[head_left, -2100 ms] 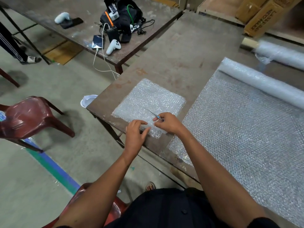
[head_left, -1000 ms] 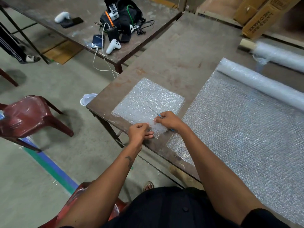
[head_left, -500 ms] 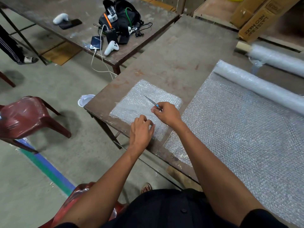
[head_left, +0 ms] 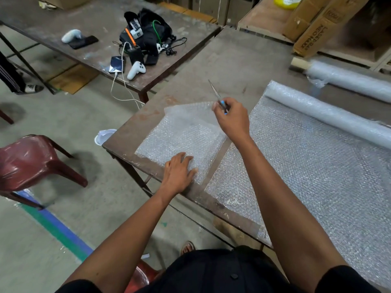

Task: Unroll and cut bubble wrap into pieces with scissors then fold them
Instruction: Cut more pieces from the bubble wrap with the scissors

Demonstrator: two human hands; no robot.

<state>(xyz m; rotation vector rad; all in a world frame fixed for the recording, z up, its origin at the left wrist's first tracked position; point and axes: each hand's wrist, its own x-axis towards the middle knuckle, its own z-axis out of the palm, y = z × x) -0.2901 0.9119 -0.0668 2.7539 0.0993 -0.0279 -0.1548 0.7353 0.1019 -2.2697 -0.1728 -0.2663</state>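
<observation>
My left hand point(head_left: 179, 172) lies flat with straight fingers on the near corner of the cut bubble wrap piece point(head_left: 182, 136), pressing it to the counter point(head_left: 228, 66). The piece sits at the counter's left end, its far edge lifted and curling back toward me. My right hand point(head_left: 231, 119) is raised above that far edge, its grip curled round the scissors point(head_left: 218, 98); the blue handle shows between my fingers and the blades, pressed together, point up and away from me. Whether this hand also pinches the lifted edge I cannot tell. To the right, a bare strip of counter apart, the unrolled bubble wrap sheet point(head_left: 306, 170) spreads toward its roll point(head_left: 325, 115). A second roll point(head_left: 349, 79) lies beyond.
</observation>
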